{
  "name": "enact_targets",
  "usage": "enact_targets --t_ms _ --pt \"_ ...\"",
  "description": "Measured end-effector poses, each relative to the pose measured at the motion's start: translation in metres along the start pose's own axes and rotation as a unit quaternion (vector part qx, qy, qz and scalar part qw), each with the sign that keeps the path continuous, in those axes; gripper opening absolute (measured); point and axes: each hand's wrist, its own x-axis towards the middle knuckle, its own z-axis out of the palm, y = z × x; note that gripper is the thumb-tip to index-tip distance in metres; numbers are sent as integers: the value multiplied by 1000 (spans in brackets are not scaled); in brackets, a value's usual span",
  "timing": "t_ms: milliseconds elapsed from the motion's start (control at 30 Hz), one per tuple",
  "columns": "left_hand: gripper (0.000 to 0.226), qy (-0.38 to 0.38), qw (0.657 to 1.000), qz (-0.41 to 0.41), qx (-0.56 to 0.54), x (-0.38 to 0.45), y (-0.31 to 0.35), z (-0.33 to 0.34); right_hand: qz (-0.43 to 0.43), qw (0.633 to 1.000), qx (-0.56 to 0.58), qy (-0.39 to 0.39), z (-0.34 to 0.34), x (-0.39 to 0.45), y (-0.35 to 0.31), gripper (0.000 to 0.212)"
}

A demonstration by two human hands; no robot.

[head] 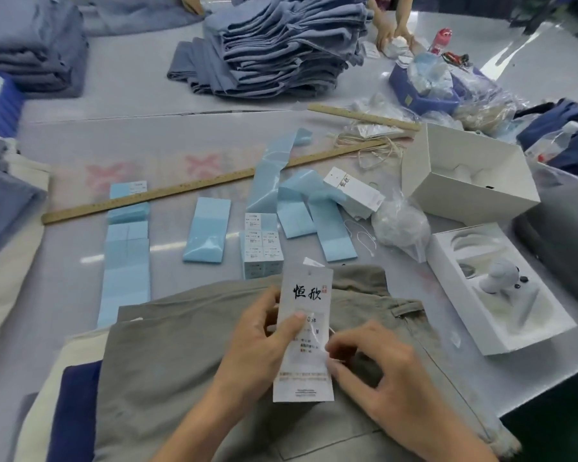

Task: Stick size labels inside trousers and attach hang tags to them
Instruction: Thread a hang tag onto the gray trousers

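Left hand (261,335) gripping hang tag (306,335), thumb across its front. Tag upright, long axis running away from the body, printed face up, above grey trousers (181,361). Right hand (377,365) pinching thin white string (331,331) at tag's right edge, fingers curled.

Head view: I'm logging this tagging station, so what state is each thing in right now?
Hang tag: upright over the trousers, held by the left hand.
Right hand: fingers pinching the thin white string beside the tag.
Grey trousers: flat on the table, waistband away from the person.
White box: open, on its side.
Tray box: lid off.
Blue trousers stack: folded, piled.
Label sheets: partly used.
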Motion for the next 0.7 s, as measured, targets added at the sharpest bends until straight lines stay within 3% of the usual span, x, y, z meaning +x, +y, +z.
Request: enact_targets --t_ms 167,367,533,700 --pt "26 -6 1000 8 21 -1 -3 2 28 996 -49 63 8 12 -15 30" --pt "35 -24 999 -34 9 -4 -2 -2 79 991 -59 93 14 20 -15 17" --pt "12 -17 1000 -2 23 -5 2 0 140 986 19 94 17 22 -15 3" --pt "24 -14 999 26 40 -5 -2 2 195 973 83 88 20 25 -12 18"
